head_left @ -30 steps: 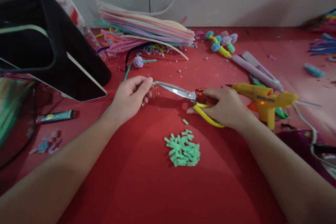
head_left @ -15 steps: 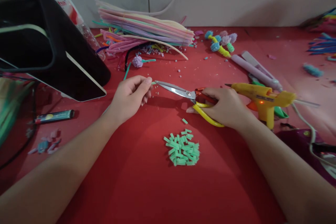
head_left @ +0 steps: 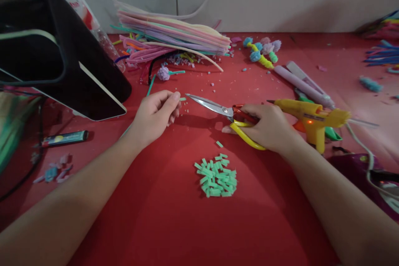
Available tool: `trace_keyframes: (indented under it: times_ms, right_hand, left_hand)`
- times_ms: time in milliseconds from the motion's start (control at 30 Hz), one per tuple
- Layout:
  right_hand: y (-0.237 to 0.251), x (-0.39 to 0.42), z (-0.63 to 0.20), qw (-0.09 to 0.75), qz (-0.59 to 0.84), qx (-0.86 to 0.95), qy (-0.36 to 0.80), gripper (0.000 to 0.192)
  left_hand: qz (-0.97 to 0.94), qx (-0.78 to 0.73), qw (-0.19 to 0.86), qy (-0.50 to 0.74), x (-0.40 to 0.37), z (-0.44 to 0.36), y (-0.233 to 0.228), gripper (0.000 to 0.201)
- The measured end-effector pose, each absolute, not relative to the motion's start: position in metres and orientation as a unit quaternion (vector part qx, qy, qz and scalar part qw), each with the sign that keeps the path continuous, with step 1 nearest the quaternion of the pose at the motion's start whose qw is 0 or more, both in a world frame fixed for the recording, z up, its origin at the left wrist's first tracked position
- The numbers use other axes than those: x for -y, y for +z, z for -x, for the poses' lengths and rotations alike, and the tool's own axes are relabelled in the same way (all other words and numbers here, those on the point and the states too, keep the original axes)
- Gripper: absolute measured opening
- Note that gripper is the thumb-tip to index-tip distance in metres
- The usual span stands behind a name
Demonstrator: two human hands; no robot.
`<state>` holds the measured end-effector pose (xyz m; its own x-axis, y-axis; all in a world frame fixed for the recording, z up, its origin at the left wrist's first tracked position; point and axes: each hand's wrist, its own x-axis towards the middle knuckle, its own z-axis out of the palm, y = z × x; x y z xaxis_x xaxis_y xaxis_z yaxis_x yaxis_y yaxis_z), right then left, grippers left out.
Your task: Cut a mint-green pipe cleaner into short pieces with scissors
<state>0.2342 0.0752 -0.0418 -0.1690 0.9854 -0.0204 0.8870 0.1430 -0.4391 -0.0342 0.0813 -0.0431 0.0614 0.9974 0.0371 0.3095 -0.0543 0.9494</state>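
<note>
One scissors (head_left: 218, 110), two hands, one green strip (head_left: 182, 99)

The desk (head_left: 162, 216) is showing a plain red cover, with a heap of mint-green cut pieces (head_left: 216, 176) lying on it. The scissors (head_left: 232, 118) are showing silver blades and yellow and red handles, beside a yellow glue gun (head_left: 311, 118) glowing orange. Toward the desk's far edge, pastel pink, purple and cream pipe cleaners (head_left: 174, 35) are lying stacked.

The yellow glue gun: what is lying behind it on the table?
Behind the yellow glue gun lie a lilac hair straightener and a green object, mostly covered by the gun, so I cannot identify it. The right hand with the scissors hides nothing there.
</note>
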Motion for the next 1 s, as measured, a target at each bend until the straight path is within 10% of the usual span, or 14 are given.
trace_keyframes:
  times_ms: [1000]
  right_hand:
    - [-0.0402,-0.0733,-0.2341,0.132,0.621,0.747,0.199,0.064]
  left_hand:
    - [-0.601,-0.546,0.417,0.408,-0.0789,0.0313,-0.0386,0.035]
